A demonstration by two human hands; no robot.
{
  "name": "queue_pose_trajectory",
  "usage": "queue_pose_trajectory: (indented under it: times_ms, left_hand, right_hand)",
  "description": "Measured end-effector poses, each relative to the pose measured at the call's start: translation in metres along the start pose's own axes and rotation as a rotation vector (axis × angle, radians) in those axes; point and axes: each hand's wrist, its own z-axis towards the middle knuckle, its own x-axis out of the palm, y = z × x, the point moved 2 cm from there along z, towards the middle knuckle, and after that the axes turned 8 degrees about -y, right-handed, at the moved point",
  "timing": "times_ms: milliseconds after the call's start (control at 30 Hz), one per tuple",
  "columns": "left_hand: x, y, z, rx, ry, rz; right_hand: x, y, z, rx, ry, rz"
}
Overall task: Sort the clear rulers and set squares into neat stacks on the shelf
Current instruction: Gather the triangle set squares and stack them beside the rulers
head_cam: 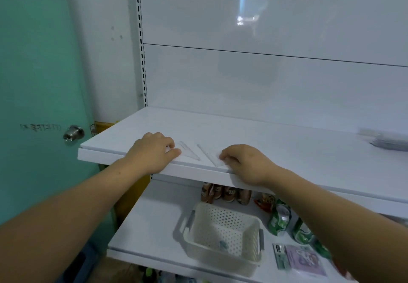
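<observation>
Two clear set squares lie side by side near the front edge of the white shelf (276,141). My left hand (152,152) rests on the left set square (188,153), fingers curled over its left corner with the thumb along its near edge. With bent fingertips, my right hand (245,163) pinches the near corner of the right set square (210,154) at the shelf's lip. Both pieces lie flat and are faint against the white surface. A blurred stack of clear rulers (388,140) sits at the shelf's far right.
Below, a lower shelf holds a white perforated basket (223,236), green cans (280,218), brown packets (223,193) and small cards (298,258). A teal door with a metal knob (74,132) stands left. The shelf's back panel (265,79) is glossy white.
</observation>
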Motion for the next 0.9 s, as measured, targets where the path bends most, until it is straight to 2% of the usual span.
queue_pose_trajectory:
  times_ms: [133, 333, 433, 533, 700, 900]
  left_hand:
    - [-0.001, 0.001, -0.007, 0.027, -0.029, -0.043]
    - [-0.004, 0.007, -0.016, 0.069, -0.027, -0.178]
    - [-0.006, 0.01, -0.02, 0.074, -0.023, -0.282]
    - [-0.006, 0.013, -0.024, 0.088, -0.009, -0.313]
    - [-0.009, 0.009, -0.022, 0.042, -0.009, -0.411]
    - [-0.009, 0.003, -0.019, -0.001, 0.105, -0.421]
  right_hand:
    - [0.0, -0.001, -0.004, -0.045, -0.025, -0.071]
    - [-0.009, -0.004, 0.003, -0.02, 0.122, -0.144]
    - [-0.014, -0.007, 0.01, 0.028, 0.067, -0.061]
    - [-0.012, -0.009, 0.01, 0.098, 0.081, -0.039]
    - [-0.005, -0.005, -0.002, 0.058, 0.042, -0.047]
    - [-0.001, 0.001, -0.017, 0.009, -0.039, -0.082]
